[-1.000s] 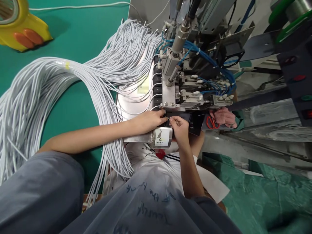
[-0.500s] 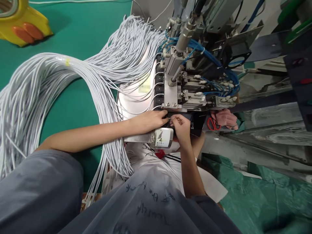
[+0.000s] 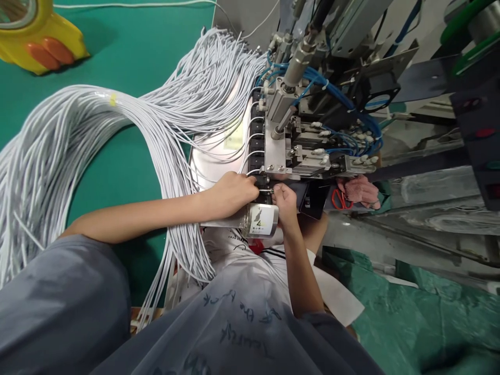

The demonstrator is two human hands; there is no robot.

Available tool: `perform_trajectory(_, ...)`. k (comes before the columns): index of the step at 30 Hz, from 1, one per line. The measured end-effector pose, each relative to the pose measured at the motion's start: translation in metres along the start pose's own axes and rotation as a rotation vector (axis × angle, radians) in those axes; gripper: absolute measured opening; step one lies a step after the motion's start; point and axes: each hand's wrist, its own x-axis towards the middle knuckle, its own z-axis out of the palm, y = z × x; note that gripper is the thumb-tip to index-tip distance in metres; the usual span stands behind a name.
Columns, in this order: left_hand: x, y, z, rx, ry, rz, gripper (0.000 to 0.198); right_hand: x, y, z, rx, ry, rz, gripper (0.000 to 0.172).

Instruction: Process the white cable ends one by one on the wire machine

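A short stretch of white cable [image 3: 265,190] runs between my two hands, at the front end of a row of black holders [image 3: 256,143]. My left hand [image 3: 232,194] is closed on the cable, its fingers curled under. At the cable's tip, my right hand [image 3: 285,200] pinches the end between thumb and fingers; the tip itself is too small to make out. Further white cables arch into the holders beyond my left hand. Just below my hands sits a rounded metal piece with a white label [image 3: 261,220].
A pneumatic machine [image 3: 279,130] with blue tubes rises right behind the holders. Large bundles of white cable [image 3: 113,107] lie over the green table mat [image 3: 117,166]. Red-handled scissors [image 3: 342,199] and a pink cloth [image 3: 361,190] lie to the right. A yellow duck-shaped object [image 3: 42,41] stands at upper left.
My left hand has drawn back slightly to the left, so the cable between the hands now shows. My right hand has turned and closed more tightly at the cable's end.
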Motion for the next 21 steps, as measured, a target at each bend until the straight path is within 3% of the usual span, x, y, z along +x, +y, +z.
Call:
perform_trajectory(2,-0.003,0.000,-0.002,-0.014,0.004,-0.011,0.019,-0.004,-0.005,-0.003,-0.041,0.060,-0.029,0.038)
perform_trajectory(6,-0.003,-0.001,-0.001,0.019,0.014,-0.091,0.024,-0.040,-0.027,0.000,-0.173,0.449,-0.241,0.028)
perform_trajectory(7,-0.003,-0.002,0.000,0.036,0.020,-0.136,0.026,-0.054,-0.033,0.006,-0.215,0.488,-0.283,0.026)
perform_trajectory(8,-0.002,-0.002,0.000,0.052,0.025,-0.183,0.028,-0.069,-0.037,0.014,-0.258,0.450,-0.310,0.024)
perform_trajectory(9,-0.002,-0.003,0.000,0.065,0.030,-0.229,0.030,-0.082,-0.040,0.024,-0.306,0.320,-0.311,0.023)
perform_trajectory(12,-0.001,-0.005,0.002,0.073,0.036,-0.264,0.032,-0.109,-0.034,0.064,-0.384,-0.287,-0.180,0.018)
perform_trajectory(13,-0.001,-0.005,0.003,0.070,0.040,-0.259,0.031,-0.114,-0.028,0.078,-0.376,-0.403,-0.145,0.017)
perform_trajectory(15,-0.001,-0.007,0.004,0.058,0.060,-0.247,0.031,-0.116,-0.014,0.102,-0.327,-0.469,-0.092,0.019)
perform_trajectory(17,-0.001,-0.008,0.004,0.041,0.094,-0.221,0.031,-0.115,0.001,0.118,-0.223,-0.424,-0.008,0.020)
perform_trajectory(21,-0.004,-0.001,-0.004,-0.003,0.153,-0.123,0.030,-0.113,0.015,0.125,-0.040,-0.335,0.184,0.019)
